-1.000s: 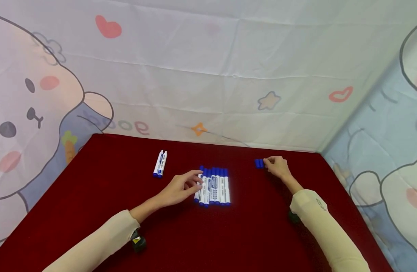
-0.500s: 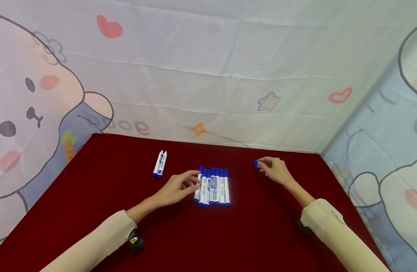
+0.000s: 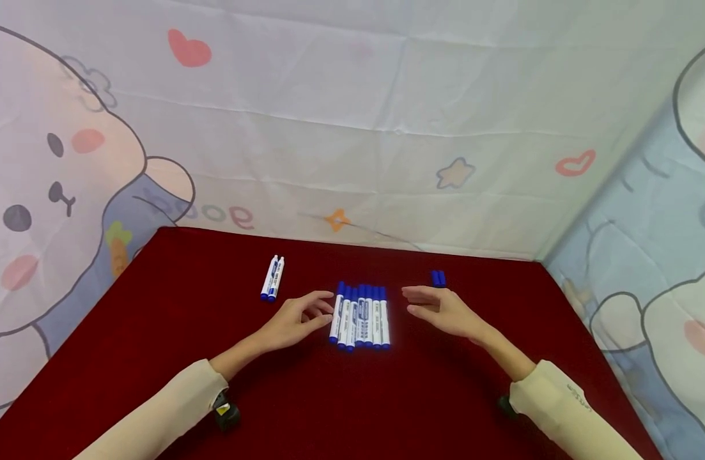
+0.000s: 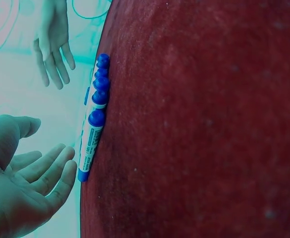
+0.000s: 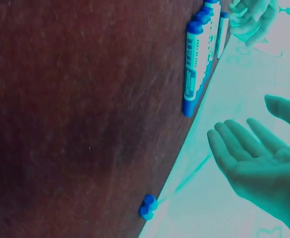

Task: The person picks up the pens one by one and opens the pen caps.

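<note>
Several capped whiteboard markers, white with blue ends, lie side by side in a row in the middle of the table. Just left of the row is my left hand, fingers loosely bent with nothing in them. My right hand hovers to the row's right, its relaxed fingers pointing at the markers and holding nothing. Two blue marker caps lie together behind the right hand; they also show low in the right wrist view. At the back left, two uncapped markers lie next to each other, white tips facing away.
A dark red cloth covers the table. Behind it and along the right side hangs a pale printed curtain with cartoon figures, which meets the table's back edge.
My right hand has left the two caps and moved left and nearer, towards the marker row; the caps still lie together. My left hand has drawn slightly left, off the leftmost marker.
</note>
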Available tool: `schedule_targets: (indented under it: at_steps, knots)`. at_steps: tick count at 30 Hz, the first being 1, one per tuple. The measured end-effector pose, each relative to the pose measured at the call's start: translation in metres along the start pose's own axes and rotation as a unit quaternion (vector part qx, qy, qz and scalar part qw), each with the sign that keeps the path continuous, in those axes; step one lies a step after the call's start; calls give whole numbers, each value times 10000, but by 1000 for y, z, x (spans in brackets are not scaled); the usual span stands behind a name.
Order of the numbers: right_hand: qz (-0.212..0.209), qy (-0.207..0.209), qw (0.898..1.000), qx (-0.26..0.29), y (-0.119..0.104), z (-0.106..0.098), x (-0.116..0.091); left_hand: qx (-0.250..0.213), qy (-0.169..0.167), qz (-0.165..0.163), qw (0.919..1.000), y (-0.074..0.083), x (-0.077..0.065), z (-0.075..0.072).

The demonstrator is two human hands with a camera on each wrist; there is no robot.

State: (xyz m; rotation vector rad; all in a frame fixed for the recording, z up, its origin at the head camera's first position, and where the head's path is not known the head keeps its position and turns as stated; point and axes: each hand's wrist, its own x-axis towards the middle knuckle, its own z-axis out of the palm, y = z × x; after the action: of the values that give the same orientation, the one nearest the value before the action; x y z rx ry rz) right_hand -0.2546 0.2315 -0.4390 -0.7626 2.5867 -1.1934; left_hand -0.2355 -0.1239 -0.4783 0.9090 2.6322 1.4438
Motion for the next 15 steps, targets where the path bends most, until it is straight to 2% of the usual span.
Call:
schedule_targets:
  at_steps: [4,8,11,15]
  knots:
    - [267,-402,9971,584,0,1,-3,11,-12,-77,10000,-4,0,0]
    - [634,-591,9909,1031,1,1,-6,87,30,-173,9998,-10,1,-1]
    - [785,-652,9875,1205,3,3,-7,72,9,-306,9995,-15,3,-1]
    - [770,-706,9865,1260,7,4,-9,-41,-60,-548,9985,-17,9,-1]
